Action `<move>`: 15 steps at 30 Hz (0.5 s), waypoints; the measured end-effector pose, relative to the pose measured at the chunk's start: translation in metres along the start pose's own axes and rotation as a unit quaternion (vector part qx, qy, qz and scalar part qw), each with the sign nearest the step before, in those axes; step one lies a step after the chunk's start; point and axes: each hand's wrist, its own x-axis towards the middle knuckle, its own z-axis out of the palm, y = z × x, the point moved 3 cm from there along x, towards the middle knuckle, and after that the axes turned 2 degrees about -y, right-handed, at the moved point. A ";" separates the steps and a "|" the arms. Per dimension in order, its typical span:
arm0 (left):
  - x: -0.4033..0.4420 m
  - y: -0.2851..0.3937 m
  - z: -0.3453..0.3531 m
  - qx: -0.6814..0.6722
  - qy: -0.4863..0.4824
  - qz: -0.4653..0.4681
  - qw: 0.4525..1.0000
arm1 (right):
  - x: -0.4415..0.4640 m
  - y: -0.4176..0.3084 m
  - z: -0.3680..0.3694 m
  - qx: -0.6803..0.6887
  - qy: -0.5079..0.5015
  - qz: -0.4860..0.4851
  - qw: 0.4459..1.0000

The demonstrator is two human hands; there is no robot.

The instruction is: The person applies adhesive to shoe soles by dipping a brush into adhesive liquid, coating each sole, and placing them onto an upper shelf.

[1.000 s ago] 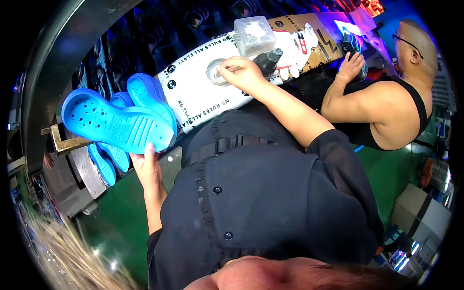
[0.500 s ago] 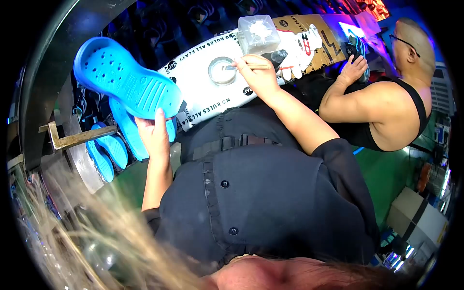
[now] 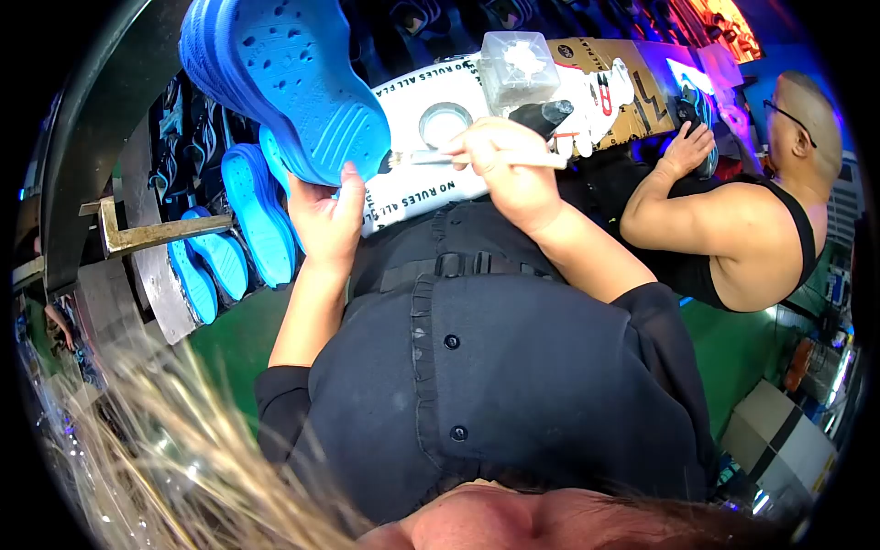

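My left hand (image 3: 325, 215) grips a large blue shoe sole (image 3: 302, 87) by its heel end, thumb on the near edge. The sole is raised and tilted, its hole-dotted, ribbed inner face toward me. In my right hand (image 3: 513, 174) is a paintbrush (image 3: 423, 158) with a pale handle, pinched between the fingers. Its bristles are right beside the sole's heel; whether they touch, I cannot tell. Behind the brush, a round clear dish (image 3: 444, 104) with whitish contents rests on the white printed covering (image 3: 403, 206).
More blue soles (image 3: 261, 215) line the left side, near a metal bracket (image 3: 170, 235). Beyond the dish are a square translucent container (image 3: 518, 69), a dark object (image 3: 541, 116) and white gloves (image 3: 587, 119). A co-worker (image 3: 733, 202) sits at the right, one hand on a shoe.
My right hand has brought the paintbrush out of the dish, toward the sole's heel. My left hand has turned the sole more upright. The whole view has shifted slightly.
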 end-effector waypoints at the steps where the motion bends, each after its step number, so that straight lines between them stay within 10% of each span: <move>1: -0.001 0.000 0.000 0.008 -0.010 -0.002 1.000 | 0.001 0.002 0.005 0.000 0.000 0.000 1.000; 15: -0.009 0.003 -0.003 -0.004 0.036 0.042 0.998 | -0.003 -0.004 0.012 -0.039 0.009 -0.011 0.999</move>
